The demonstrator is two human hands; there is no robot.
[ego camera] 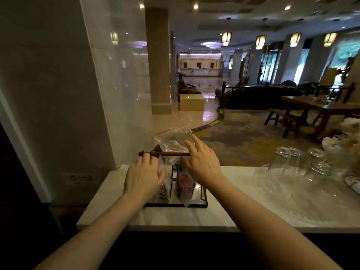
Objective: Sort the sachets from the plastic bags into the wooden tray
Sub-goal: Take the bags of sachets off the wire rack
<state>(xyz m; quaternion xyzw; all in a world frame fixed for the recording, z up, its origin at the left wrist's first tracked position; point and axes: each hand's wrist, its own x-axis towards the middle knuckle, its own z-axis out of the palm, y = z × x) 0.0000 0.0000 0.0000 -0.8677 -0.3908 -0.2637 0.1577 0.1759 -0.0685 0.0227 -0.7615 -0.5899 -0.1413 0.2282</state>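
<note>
In the head view, the left hand (143,177) lies flat with its fingers straight and close together on the sachets in the dark wooden tray with a stick handle (176,205). The right hand (200,161) has its fingers spread, and the clear plastic bag (172,138) sits just past its fingertips. I think it is best to keep the tray still with the flat hand, and then pinch the bag softly so nothing spills.

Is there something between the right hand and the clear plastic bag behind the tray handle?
Nothing visible blocks it. The right hand reaches over the tray's wooden handle, with its fingertips already at the edge of the clear plastic bag. The left hand is over the tray's left compartment, out of the way.
</note>
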